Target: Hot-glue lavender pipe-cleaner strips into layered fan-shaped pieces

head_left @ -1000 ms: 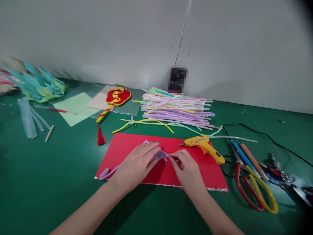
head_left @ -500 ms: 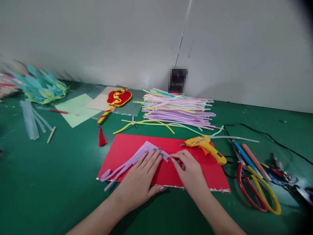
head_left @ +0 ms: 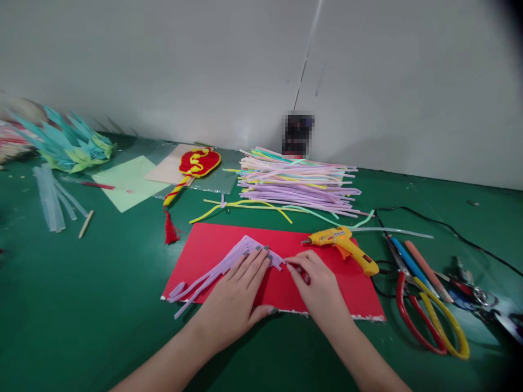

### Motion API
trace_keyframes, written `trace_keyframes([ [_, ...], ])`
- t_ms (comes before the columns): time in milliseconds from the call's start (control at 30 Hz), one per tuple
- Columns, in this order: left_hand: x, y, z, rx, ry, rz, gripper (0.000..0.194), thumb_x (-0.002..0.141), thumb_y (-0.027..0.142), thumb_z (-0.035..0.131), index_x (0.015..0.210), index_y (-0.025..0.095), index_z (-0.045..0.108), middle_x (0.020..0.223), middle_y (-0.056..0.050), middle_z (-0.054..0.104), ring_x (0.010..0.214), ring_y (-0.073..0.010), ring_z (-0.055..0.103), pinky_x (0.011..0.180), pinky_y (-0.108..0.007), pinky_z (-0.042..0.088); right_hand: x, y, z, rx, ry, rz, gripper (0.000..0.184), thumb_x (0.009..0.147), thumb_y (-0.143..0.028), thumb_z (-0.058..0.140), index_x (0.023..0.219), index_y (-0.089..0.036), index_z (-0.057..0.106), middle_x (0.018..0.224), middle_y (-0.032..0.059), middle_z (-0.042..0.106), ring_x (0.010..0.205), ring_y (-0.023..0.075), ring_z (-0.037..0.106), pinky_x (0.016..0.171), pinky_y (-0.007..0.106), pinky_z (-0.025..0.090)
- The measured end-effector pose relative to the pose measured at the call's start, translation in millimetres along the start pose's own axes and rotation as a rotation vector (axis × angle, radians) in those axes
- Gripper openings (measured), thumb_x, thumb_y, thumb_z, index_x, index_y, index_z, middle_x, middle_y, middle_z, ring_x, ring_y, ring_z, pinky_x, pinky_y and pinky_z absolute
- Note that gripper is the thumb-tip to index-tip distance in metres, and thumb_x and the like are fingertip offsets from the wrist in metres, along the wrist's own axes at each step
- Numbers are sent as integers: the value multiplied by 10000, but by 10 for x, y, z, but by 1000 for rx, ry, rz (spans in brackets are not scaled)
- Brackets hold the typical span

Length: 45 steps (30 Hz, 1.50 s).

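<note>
Several bent purple pipe cleaners (head_left: 232, 257) lie nested in an angled shape on a red board (head_left: 339, 294). My left hand (head_left: 239, 291) rests flat over them, fingers stretched out and pressing them down. With thumb and forefinger, my right hand (head_left: 312, 277) pinches the tip of a purple pipe cleaner at the right end of the shape. Their long left ends run past the board's lower left edge, one of them curled. A yellow glue gun (head_left: 343, 244) lies across the board's upper right corner, just beyond my right hand.
Behind the board lies a heap of coloured pipe cleaners (head_left: 298, 182). Scissors (head_left: 433, 321) with red and yellow handles lie at the right near a black cord (head_left: 449, 231). A red fan ornament (head_left: 200, 162), glue sticks (head_left: 49, 201) and turquoise paper leaves (head_left: 69, 144) lie leftward.
</note>
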<state>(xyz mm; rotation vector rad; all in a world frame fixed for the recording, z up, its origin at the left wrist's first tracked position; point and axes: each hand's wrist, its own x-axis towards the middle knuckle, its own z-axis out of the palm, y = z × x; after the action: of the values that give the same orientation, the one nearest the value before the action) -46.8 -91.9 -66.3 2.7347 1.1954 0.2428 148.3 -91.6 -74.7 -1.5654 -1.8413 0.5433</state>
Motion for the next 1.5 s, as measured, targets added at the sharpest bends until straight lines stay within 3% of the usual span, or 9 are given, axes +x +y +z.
trace_keyframes([
  [967, -19, 59, 23, 84, 41, -49, 691, 844, 564, 369, 1330, 73, 361, 1366, -157, 410, 1248, -295, 380, 1009, -416, 363, -2, 37, 26, -5, 21, -25, 181, 862, -221, 461, 908, -210, 636, 832, 47, 581, 723, 141, 573, 654, 238, 479],
  [1500, -26, 27, 47, 64, 7, -29, 703, 851, 577, 329, 1395, 138, 252, 1443, -106, 296, 1315, -269, 276, 1044, -414, 303, -6, 30, 22, -13, 15, -15, 176, 859, -219, 468, 904, -212, 638, 841, 42, 587, 737, 141, 578, 664, 238, 479],
])
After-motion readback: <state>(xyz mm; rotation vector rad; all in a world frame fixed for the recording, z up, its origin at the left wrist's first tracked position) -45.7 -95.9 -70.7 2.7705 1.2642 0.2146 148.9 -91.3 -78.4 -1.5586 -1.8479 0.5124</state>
